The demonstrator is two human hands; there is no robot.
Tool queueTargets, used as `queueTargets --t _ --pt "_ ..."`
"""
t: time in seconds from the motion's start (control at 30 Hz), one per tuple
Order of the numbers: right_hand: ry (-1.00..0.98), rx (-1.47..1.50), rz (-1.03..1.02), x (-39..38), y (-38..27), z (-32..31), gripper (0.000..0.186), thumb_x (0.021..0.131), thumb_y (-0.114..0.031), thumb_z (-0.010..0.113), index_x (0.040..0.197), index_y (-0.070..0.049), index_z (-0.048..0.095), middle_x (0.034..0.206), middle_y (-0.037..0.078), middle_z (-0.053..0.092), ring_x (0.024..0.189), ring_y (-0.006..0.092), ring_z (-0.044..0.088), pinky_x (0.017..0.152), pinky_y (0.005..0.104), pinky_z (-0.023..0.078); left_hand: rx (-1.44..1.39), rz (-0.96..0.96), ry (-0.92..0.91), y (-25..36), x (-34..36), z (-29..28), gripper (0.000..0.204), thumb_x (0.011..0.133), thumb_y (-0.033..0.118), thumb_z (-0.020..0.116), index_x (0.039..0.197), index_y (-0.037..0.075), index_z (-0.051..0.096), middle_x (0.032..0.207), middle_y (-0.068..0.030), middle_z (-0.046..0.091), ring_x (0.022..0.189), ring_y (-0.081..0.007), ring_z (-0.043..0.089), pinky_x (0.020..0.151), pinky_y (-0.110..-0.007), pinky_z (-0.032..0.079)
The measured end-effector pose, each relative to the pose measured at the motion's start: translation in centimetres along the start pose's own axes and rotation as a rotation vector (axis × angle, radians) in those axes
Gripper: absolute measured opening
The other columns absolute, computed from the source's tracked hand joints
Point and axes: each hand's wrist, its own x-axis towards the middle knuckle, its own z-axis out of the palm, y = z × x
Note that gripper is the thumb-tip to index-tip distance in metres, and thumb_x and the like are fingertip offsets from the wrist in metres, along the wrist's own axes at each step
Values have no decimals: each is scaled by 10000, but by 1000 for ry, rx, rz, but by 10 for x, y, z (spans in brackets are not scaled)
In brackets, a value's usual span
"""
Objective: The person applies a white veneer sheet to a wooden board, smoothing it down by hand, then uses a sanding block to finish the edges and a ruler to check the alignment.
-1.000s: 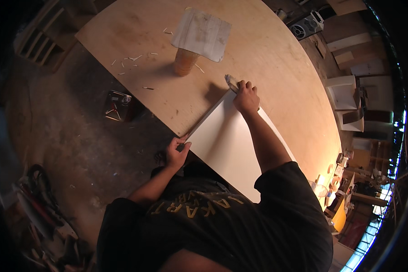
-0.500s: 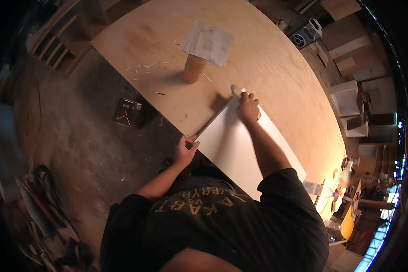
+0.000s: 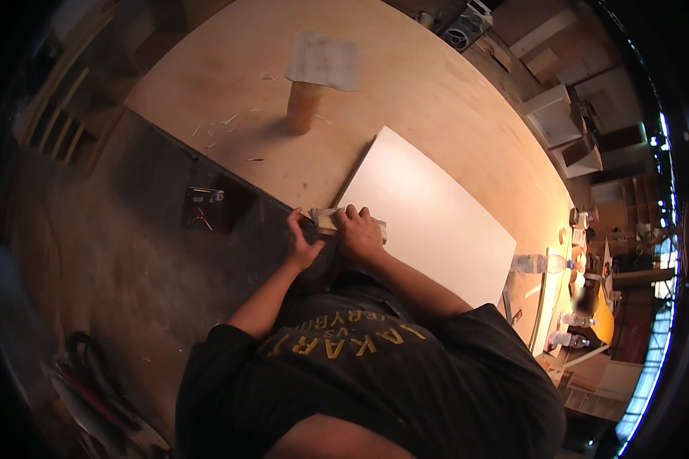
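A white panel (image 3: 436, 222) lies at an angle across the near edge of the wooden table. Over its near left corner, my right hand (image 3: 360, 236) is closed round a small wooden block (image 3: 327, 222) with a greyish layer on it, much like a sanding block. The block rests at the panel's short left edge; its underside is hidden. Just left of that corner is my left hand (image 3: 305, 249), its thumb and fingers apart and nothing held in it. The fingertips come close to the block's end; whether they touch cannot be seen.
On the table (image 3: 230, 69) stands an orange-tinted container (image 3: 303, 107) topped by a pale sheet (image 3: 325, 63), with thin white shavings (image 3: 220, 124) nearby. Plastic bottles (image 3: 540, 264) are at the right. A dark box (image 3: 205, 206) with tools sits lower, left of the table.
My right hand has drawn the block from the panel's far left corner back to the near one. The left hand has let go of the panel's corner and its fingers have spread.
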Motion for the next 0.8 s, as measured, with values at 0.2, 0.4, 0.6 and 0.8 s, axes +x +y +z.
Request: queueTargets --t 0.2,0.4,0.6,0.8 --pt "-6 26 -2 2 21 1 391 836 -160 659 1221 -98 624 1153 161 644 1039 398 629 848 492 567 25 266 10 60 65 -10 430 833 258 649 1155 -18 579 1142 -202 589 1057 -371 579 994 -446 443" --pt "98 -30 -403 -3 47 55 378 847 -180 624 1222 -164 676 1201 124 677 1096 362 649 1012 541 498 477 315 -914 28 139 86 534 967 283 645 1404 -7 545 1478 -320 491 1399 -470 450 1183 -503 363" --pt "82 107 -428 -33 75 31 361 819 -201 624 1168 -182 712 1108 67 713 1143 316 653 1057 477 486 985 -71 -1168 89 141 163 730 1049 478 479 1617 79 252 1637 -353 214 1511 -542 203 1171 -710 249" --pt "112 87 -348 -118 142 30 269 858 -239 622 1107 -182 707 1139 9 680 1104 244 619 991 444 486 1136 -269 -615 78 78 211 974 1006 660 455 1653 25 98 1667 -354 152 1556 -532 90 1182 -717 189"
